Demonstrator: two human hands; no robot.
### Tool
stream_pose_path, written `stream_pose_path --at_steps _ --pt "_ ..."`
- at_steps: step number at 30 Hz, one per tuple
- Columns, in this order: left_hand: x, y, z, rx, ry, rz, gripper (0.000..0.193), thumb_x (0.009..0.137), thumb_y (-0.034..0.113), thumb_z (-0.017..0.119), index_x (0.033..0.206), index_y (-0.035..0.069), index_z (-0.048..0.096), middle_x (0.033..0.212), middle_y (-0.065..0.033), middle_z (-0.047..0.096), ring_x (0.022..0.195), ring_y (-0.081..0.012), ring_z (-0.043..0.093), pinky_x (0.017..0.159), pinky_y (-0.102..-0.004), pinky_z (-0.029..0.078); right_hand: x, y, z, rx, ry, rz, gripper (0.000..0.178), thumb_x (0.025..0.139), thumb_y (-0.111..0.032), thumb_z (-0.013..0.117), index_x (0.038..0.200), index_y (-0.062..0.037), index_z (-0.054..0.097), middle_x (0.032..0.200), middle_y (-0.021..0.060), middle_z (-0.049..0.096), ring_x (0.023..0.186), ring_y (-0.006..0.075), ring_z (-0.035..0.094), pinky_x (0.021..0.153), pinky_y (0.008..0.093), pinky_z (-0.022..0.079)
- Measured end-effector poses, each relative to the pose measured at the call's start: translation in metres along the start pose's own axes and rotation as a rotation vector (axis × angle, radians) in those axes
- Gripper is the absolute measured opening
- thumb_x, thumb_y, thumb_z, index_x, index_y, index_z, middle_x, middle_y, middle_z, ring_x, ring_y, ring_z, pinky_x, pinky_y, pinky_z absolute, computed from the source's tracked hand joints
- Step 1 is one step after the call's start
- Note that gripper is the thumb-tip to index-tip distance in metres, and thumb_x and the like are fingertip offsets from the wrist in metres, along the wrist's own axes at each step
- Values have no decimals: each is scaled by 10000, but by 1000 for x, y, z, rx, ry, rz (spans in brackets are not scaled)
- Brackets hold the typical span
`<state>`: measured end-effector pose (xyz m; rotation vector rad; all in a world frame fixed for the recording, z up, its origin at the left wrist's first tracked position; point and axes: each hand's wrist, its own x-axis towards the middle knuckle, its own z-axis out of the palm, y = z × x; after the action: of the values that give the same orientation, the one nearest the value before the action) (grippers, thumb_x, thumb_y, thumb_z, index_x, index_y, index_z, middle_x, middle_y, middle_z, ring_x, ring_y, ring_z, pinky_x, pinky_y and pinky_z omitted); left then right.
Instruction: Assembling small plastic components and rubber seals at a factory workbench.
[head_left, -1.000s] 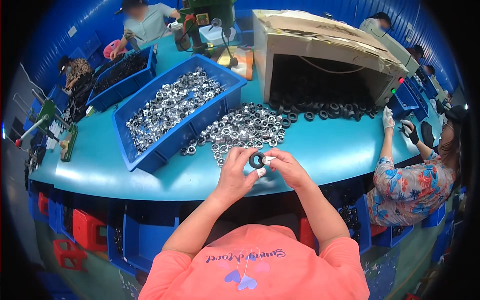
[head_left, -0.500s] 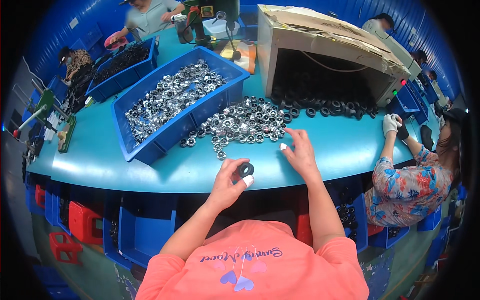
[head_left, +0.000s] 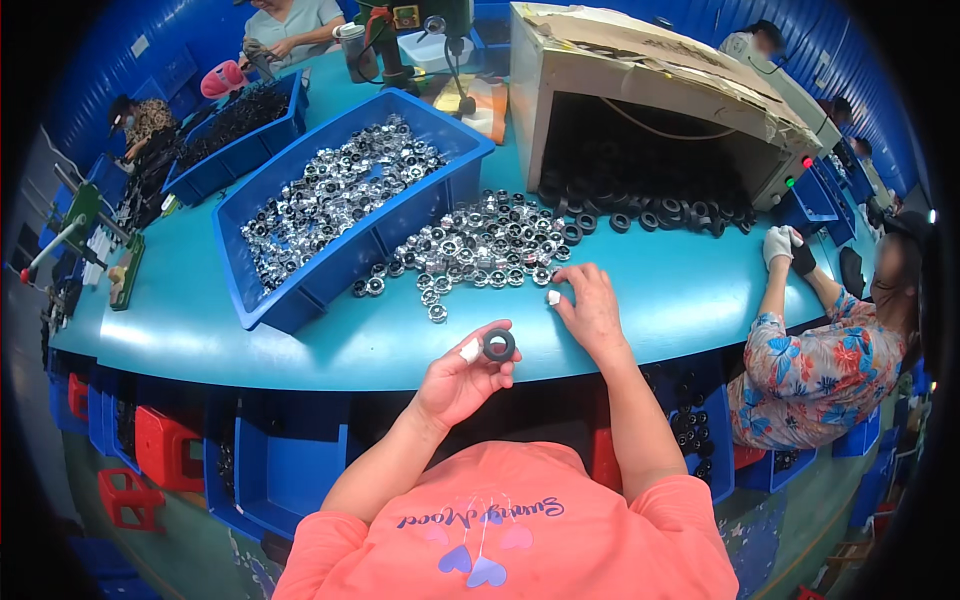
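My left hand point(head_left: 460, 378), palm turned up over the bench's front edge, grips a black rubber ring point(head_left: 498, 345) between thumb and fingers. The ring has a round hole through its middle. My right hand point(head_left: 592, 310) is at the right end of a loose pile of chrome wheel hubs point(head_left: 480, 240), its thumb and forefinger apart with nothing visible between them. White wrapping covers a fingertip on each hand. More black rubber rings point(head_left: 672, 214) spill toward the pile from a box-shaped cabinet.
A blue bin point(head_left: 290, 312) of similar chrome parts sits on the teal bench point(head_left: 180, 345). The open-fronted cabinet point(head_left: 528, 120) stands behind the rings. A co-worker in a flowered shirt point(head_left: 800, 375) sits at the right. Blue bins point(head_left: 285, 465) and a red stool point(head_left: 165, 450) are below the bench.
My left hand has turned palm up, and the ring in it now faces upward more. My right hand has shifted slightly left, its fingers more bent.
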<state>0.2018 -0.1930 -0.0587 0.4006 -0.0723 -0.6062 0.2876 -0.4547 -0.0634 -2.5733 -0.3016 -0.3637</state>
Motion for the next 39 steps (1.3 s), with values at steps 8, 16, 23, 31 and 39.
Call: stream_pose_path --at_steps 8,16,23,31,39 --pt "2 -5 -6 -5 -5 3 575 1073 266 549 1557 -19 428 1269 -240 636 1034 -260 652 934 -409 568 3 -6 -4 24 31 32 546 819 -157 848 1326 -149 644 1151 117 620 1082 359 616 936 466 538" --pt "2 -8 -4 -27 1 5 547 1073 251 546 1542 -11 442 1273 -249 618 1011 -266 651 913 -399 580 7 -17 -7 -51 11 43 506 819 -185 852 1295 -196 684 1124 97 611 1069 333 635 883 474 566" --pt "3 -9 -4 -32 6 -1 556 1064 248 563 1542 -7 433 1276 -251 613 1007 -264 649 912 -394 580 9 -21 -4 -55 13 20 397 806 -190 860 1180 -175 727 1103 80 604 1031 317 653 844 473 574" --pt "0 -8 -5 46 41 36 570 1046 239 579 1543 -1 436 1268 -249 619 1030 -263 647 933 -395 575 -21 -37 -19 474 24 65 326 809 -117 837 1108 -55 723 1036 93 688 775 219 696 724 346 586" --pt "-5 -16 0 238 72 103 550 1044 156 592 1552 10 442 1338 -152 630 1170 -265 652 1022 -424 543 -68 -71 -33 740 -33 51 344 805 -34 831 1128 -28 710 1014 83 730 823 159 733 730 297 598"
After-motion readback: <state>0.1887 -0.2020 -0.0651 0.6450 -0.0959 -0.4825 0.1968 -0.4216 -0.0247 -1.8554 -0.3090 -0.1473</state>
